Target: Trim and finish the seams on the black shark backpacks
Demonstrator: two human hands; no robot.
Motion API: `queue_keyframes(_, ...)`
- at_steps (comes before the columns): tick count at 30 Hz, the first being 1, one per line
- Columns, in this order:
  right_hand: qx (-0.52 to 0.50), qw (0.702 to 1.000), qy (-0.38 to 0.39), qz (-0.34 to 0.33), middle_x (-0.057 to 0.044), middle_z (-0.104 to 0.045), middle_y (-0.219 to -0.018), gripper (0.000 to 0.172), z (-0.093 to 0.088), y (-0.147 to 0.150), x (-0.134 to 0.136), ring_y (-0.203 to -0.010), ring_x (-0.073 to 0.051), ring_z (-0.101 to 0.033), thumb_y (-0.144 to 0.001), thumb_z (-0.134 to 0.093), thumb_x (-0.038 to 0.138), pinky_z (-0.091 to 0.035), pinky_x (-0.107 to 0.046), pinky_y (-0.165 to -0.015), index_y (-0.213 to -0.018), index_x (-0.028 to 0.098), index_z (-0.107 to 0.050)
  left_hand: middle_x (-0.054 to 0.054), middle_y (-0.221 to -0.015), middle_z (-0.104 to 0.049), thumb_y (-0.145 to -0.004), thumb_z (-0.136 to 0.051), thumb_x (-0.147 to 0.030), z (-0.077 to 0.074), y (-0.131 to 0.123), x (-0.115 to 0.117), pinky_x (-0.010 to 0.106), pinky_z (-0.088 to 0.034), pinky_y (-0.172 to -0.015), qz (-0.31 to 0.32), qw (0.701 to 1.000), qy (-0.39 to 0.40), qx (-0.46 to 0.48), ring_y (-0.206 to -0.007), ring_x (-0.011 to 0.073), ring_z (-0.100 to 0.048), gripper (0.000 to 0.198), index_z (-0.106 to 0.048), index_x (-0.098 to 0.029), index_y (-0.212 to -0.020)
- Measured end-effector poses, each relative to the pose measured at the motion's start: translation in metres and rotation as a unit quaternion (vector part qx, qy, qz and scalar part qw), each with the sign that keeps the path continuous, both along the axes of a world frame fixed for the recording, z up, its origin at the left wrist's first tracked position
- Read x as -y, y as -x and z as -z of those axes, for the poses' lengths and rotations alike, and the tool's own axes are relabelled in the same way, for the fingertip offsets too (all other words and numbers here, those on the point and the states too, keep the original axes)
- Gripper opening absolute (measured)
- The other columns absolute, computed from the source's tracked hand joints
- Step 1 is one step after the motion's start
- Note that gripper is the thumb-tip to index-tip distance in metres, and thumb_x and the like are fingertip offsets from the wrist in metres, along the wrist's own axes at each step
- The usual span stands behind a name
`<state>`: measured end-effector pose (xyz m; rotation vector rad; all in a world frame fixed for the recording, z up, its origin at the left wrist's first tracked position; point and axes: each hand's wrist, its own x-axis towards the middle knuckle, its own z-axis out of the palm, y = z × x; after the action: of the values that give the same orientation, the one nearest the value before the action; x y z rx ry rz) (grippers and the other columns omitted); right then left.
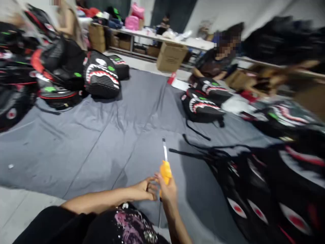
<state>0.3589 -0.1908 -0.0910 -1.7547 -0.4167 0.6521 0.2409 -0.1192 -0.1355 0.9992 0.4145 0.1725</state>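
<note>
My right hand (169, 190) is wrapped round the yellow handle of a long, slim tool (166, 171). A narrow silver shaft with a dark tip points away from me over the grey cloth (142, 142). Below the hand, a thin rod or cord runs down towards my lap; its exact kind is unclear. Just left of the handle is my left hand (145, 189), its fingers loosely bent and apart, with nothing visible in them. Whether its fingertips touch the tool or my right hand, I cannot tell.
Black backpacks with shark-mouth prints (103, 76) stand at the left, and more backpacks (203, 106) lie ahead right. A large dark pile of bags (264, 189) with straps is close on my right. A co-worker (214, 62) sits beyond, near a cardboard box (171, 56).
</note>
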Motion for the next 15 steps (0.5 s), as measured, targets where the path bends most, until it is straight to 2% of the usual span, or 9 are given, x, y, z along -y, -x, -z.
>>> queue_keyframes(3, 0.021, 0.999, -0.033, -0.001, -0.006, -0.071, -0.088, 0.050, -0.005, 0.025, 0.005, -0.083, -0.022, -0.065, -0.065, -0.072, 0.058, -0.050, -0.033, -0.076, -0.091, 0.016, -0.063, 0.007, -0.112, -0.066, -0.060, -0.085, -0.020, 0.008, 0.020, 0.024, 0.029, -0.045, -0.086, 0.022, 0.993, 0.103, 0.046, -0.103, 0.0180, -0.065, 0.102, -0.033, -0.027, -0.148)
queue_keyframes(6, 0.004, 0.995, -0.096, 0.030, -0.008, -0.072, -0.098, 0.047, -0.005, 0.040, 0.027, -0.091, -0.022, -0.066, -0.075, -0.066, 0.056, -0.050, -0.035, -0.085, -0.099, 0.015, -0.063, 0.006, -0.109, -0.066, -0.061, -0.087, -0.027, 0.012, 0.023, 0.050, 0.026, -0.042, -0.082, 0.031, 0.995, 0.078, 0.053, -0.096, 0.0154, -0.064, 0.120, -0.013, -0.028, -0.156)
queue_keyframes(8, -0.006, 0.989, -0.135, 0.055, -0.009, -0.072, -0.098, 0.047, 0.000, 0.044, 0.049, -0.091, -0.022, -0.066, -0.077, -0.065, 0.056, -0.050, -0.035, -0.085, -0.100, 0.015, -0.065, 0.002, -0.095, -0.064, -0.067, -0.084, -0.035, 0.018, 0.020, 0.072, 0.026, -0.041, -0.076, 0.016, 0.999, -0.011, 0.041, -0.081, 0.0125, -0.060, 0.124, 0.000, -0.024, -0.158)
queue_keyframes(10, -0.024, 0.985, -0.161, 0.064, -0.009, -0.073, -0.097, 0.047, 0.011, 0.043, 0.077, -0.091, -0.023, -0.066, -0.076, -0.067, 0.055, -0.050, -0.035, -0.085, -0.100, 0.015, -0.065, 0.000, -0.088, -0.062, -0.076, -0.076, -0.041, 0.023, 0.021, 0.094, 0.027, -0.041, -0.072, -0.004, 0.988, -0.153, -0.005, -0.075, 0.0131, -0.056, 0.114, 0.000, -0.020, -0.159)
queue_keyframes(12, -0.069, 0.981, -0.171, 0.060, -0.009, -0.073, -0.097, 0.044, 0.025, 0.039, 0.109, -0.095, -0.023, -0.067, -0.074, -0.071, 0.052, -0.050, -0.034, -0.086, -0.098, 0.015, -0.066, 0.002, -0.089, -0.064, -0.085, -0.063, -0.041, 0.022, 0.027, 0.114, 0.029, -0.042, -0.073, -0.001, 0.947, -0.311, -0.080, -0.076, 0.0163, -0.057, 0.093, -0.011, -0.018, -0.159)
queue_keyframes(14, -0.156, 0.974, -0.157, 0.056, -0.008, -0.073, -0.096, 0.041, 0.043, 0.034, 0.142, -0.095, -0.024, -0.067, -0.073, -0.073, 0.050, -0.052, -0.033, -0.083, -0.096, 0.017, -0.065, 0.006, -0.093, -0.068, -0.091, -0.055, -0.039, 0.018, 0.039, 0.132, 0.031, -0.043, -0.075, 0.043, 0.886, -0.435, -0.156, -0.080, 0.0202, -0.061, 0.076, -0.023, -0.020, -0.157)
queue_keyframes(15, -0.214, 0.965, -0.139, 0.056, -0.007, -0.073, -0.094, 0.038, 0.053, 0.032, 0.158, -0.092, -0.024, -0.068, -0.074, -0.072, 0.048, -0.053, -0.033, -0.078, -0.096, 0.018, -0.064, 0.008, -0.095, -0.069, -0.092, -0.053, -0.039, 0.016, 0.047, 0.140, 0.032, -0.045, -0.077, 0.075, 0.859, -0.471, -0.184, -0.083, 0.0220, -0.063, 0.070, -0.028, -0.021, -0.156)
